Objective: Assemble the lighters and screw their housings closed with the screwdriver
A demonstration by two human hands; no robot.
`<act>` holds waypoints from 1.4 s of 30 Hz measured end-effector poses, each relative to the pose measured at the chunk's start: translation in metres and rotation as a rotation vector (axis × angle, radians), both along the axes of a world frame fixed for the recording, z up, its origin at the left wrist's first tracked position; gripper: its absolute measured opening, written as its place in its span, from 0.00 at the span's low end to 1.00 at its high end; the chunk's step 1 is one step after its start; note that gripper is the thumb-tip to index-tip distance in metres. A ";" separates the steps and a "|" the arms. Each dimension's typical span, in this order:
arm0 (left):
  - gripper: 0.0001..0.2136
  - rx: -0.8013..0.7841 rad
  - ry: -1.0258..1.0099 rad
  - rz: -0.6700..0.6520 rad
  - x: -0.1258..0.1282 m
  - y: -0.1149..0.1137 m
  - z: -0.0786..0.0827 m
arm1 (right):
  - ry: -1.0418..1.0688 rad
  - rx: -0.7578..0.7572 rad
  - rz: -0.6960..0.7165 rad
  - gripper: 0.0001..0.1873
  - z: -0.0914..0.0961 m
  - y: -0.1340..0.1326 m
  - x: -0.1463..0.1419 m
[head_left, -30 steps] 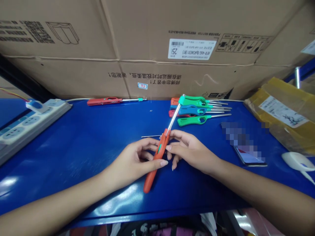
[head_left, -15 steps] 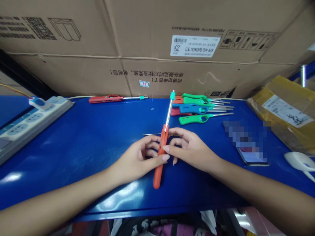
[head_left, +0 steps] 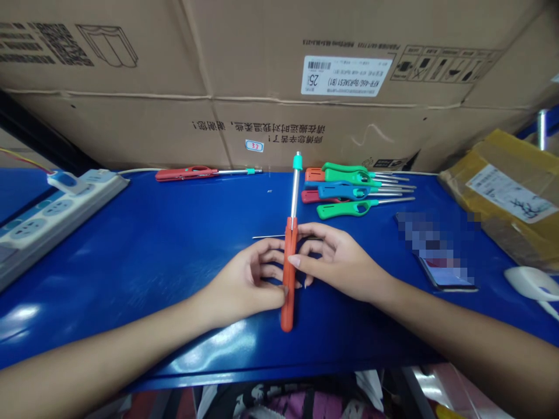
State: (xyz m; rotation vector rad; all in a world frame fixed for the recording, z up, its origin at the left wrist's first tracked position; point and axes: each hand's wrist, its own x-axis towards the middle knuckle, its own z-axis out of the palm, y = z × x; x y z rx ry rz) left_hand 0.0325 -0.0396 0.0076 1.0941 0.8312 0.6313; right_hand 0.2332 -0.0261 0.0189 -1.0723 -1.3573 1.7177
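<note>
A red long-nosed lighter (head_left: 287,302) is held nearly upright in the picture between both hands, its metal tube and green tip pointing away from me. My left hand (head_left: 253,276) grips the lower handle from the left, thumb against its side. From the right, my right hand (head_left: 334,262) pinches the upper handle with thumb and fingers. Behind them, a thin metal rod (head_left: 266,237) lies on the blue table (head_left: 196,227), partly hidden by the lighter. Another red lighter (head_left: 187,173) rests at the back left. Green, blue and red lighters (head_left: 345,191) lie grouped at the back right.
A white power strip (head_left: 61,218) runs along the left edge. On the right are a phone (head_left: 449,276), partly blurred out, a white mouse-shaped object (head_left: 533,285) and a taped yellow-brown package (head_left: 506,192). A large cardboard box (head_left: 152,116) stands along the back.
The held lighter has turned about its length and stands straighter, its tip shifted left. My left thumb has slid from across the handle to its left side.
</note>
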 end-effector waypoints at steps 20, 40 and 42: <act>0.30 0.098 0.087 0.148 0.008 -0.010 0.014 | -0.069 0.199 -0.020 0.37 0.001 -0.019 -0.010; 0.26 0.243 0.134 0.214 0.015 -0.017 0.021 | -0.093 0.456 -0.081 0.40 -0.010 -0.034 -0.011; 0.25 0.254 0.133 0.213 0.015 -0.018 0.021 | -0.104 0.465 -0.083 0.41 -0.009 -0.034 -0.011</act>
